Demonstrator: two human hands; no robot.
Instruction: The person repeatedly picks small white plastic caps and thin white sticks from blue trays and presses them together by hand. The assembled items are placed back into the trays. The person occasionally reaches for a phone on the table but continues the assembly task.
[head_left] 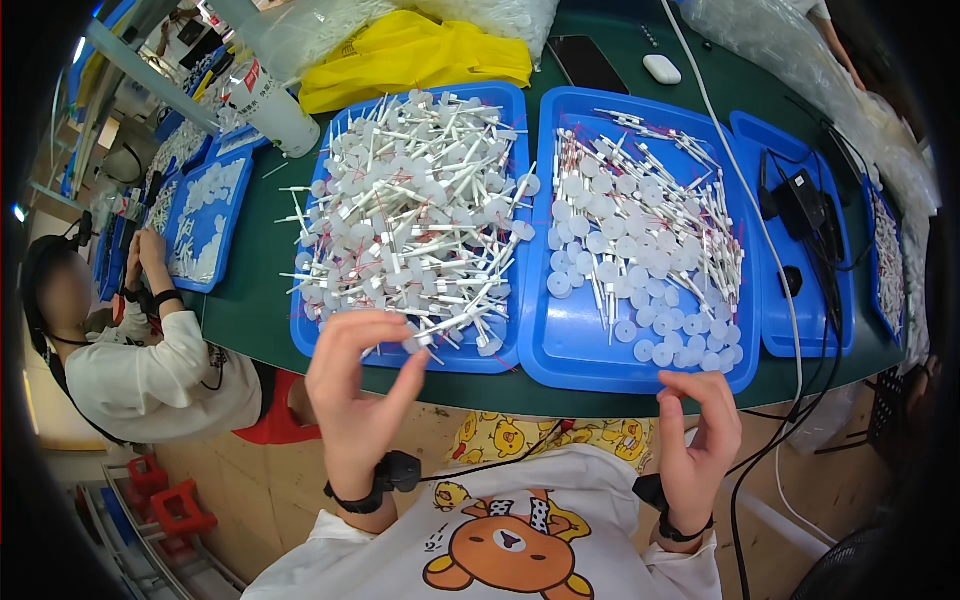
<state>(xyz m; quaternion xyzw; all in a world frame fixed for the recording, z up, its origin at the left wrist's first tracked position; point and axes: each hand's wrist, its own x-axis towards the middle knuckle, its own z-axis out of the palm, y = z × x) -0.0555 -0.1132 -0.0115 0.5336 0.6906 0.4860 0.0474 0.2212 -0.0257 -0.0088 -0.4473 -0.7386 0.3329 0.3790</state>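
My left hand (pixel 354 392) is at the front edge of the left blue tray (pixel 440 366). Its thumb and forefinger pinch the end of a white plastic stick (pixel 424 340). That tray is heaped with white sticks carrying translucent discs (pixel 400 200), with thin red threads among them. My right hand (pixel 703 430) is just in front of the middle blue tray (pixel 560 350), thumb and forefinger curled together at the tips. Whatever may be between them is too small to make out. The middle tray holds similar pieces, with many discs (pixel 660 325) toward its front.
Farther right, another blue tray (pixel 800 335) holds a black adapter (pixel 798 205) and cables. A white cable (pixel 735 150) crosses the middle tray. Behind are a phone (pixel 588 65), a white case (pixel 661 69), a yellow bag (pixel 420 60) and a cup (pixel 270 108). A co-worker (pixel 150 370) sits left.
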